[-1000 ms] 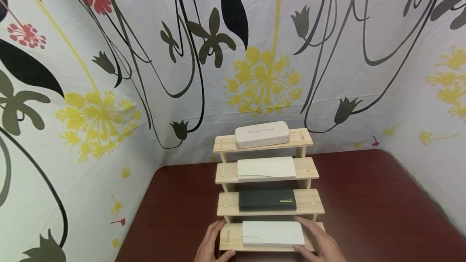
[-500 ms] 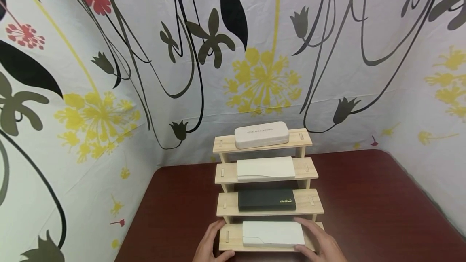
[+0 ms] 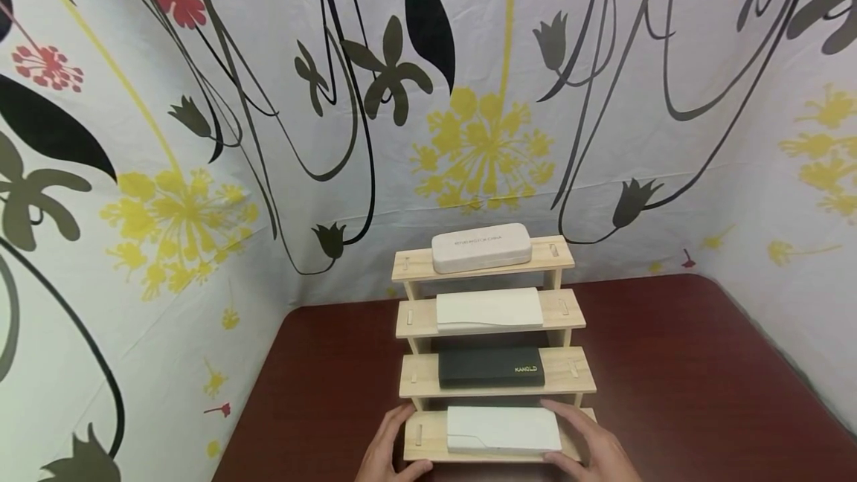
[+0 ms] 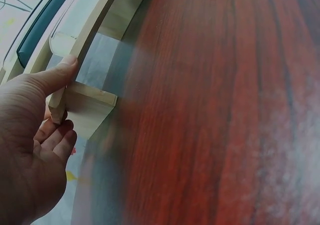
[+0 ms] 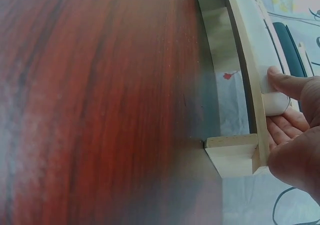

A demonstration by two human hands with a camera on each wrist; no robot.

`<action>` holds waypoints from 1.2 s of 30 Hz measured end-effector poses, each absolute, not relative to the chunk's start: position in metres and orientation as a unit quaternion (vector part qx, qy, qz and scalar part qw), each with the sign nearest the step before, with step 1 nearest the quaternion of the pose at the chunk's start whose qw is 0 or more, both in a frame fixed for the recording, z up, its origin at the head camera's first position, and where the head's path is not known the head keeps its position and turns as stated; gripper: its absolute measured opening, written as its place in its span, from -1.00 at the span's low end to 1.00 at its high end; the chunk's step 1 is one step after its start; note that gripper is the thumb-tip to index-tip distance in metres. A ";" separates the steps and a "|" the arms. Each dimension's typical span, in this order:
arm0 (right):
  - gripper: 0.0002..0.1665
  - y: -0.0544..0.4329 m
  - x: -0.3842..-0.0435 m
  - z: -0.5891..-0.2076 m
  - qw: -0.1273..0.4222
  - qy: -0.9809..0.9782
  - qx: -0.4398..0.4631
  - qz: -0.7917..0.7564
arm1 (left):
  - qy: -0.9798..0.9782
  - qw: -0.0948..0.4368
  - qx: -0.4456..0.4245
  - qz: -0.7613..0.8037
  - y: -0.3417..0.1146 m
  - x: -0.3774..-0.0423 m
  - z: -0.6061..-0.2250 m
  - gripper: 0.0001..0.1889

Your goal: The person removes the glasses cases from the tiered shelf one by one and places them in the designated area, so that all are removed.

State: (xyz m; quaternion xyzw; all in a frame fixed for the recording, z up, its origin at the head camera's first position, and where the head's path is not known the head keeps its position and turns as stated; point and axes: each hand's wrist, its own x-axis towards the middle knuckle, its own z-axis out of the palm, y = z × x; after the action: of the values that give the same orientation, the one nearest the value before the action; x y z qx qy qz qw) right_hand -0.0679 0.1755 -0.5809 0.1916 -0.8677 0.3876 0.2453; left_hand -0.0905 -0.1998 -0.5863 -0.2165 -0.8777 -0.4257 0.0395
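Note:
A stepped wooden display stand (image 3: pixel 428 434) holds one flat case on each step. My left hand (image 3: pixel 384 452) grips the left end of the lowest step; in the left wrist view the thumb lies on the board's front edge (image 4: pixel 82 50) and the fingers curl at its end. On that step lies a white case (image 3: pixel 502 428), likely for glasses, with a curved flap line. My right hand (image 3: pixel 596 448) holds its right end, thumb in front and fingers behind. The right wrist view shows the thumb pressing the white case (image 5: pixel 270 87).
Above sit a dark green case (image 3: pixel 491 368) with gold lettering, another white case (image 3: pixel 490 309) and an off-white rounded case (image 3: pixel 482 248). The stand is on a dark red-brown table (image 3: pixel 669 393). Floral cloth (image 3: pixel 482 58) hangs behind and at both sides.
Both hands keep their places. The white case on the lowest step appears to have shifted very slightly to the right; the other cases stay put.

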 end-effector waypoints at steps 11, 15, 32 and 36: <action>-0.07 0.181 -0.064 -0.579 0.260 -0.850 0.187 0.419 | -0.876 0.028 -0.218 -0.429 -0.199 -0.092 -0.587 -0.18; -0.07 0.183 -0.061 -0.576 0.264 -0.848 0.175 0.426 | -0.876 0.038 -0.222 -0.426 -0.199 -0.092 -0.588 -0.18; -0.12 0.201 -0.053 -0.555 0.194 -0.790 0.215 0.541 | -0.882 0.051 -0.222 -0.413 -0.199 -0.091 -0.587 -0.19; -0.16 0.205 -0.049 -0.544 0.184 -0.809 0.181 0.528 | -0.883 0.042 -0.218 -0.415 -0.199 -0.090 -0.587 -0.19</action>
State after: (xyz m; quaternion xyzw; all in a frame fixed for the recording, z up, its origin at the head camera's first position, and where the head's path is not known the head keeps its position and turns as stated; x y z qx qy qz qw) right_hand -0.0492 0.2047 -0.5443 0.1812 -0.8090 0.5282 0.1835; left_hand -0.0896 -0.1995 -0.5868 -0.2176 -0.8825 -0.4147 0.0424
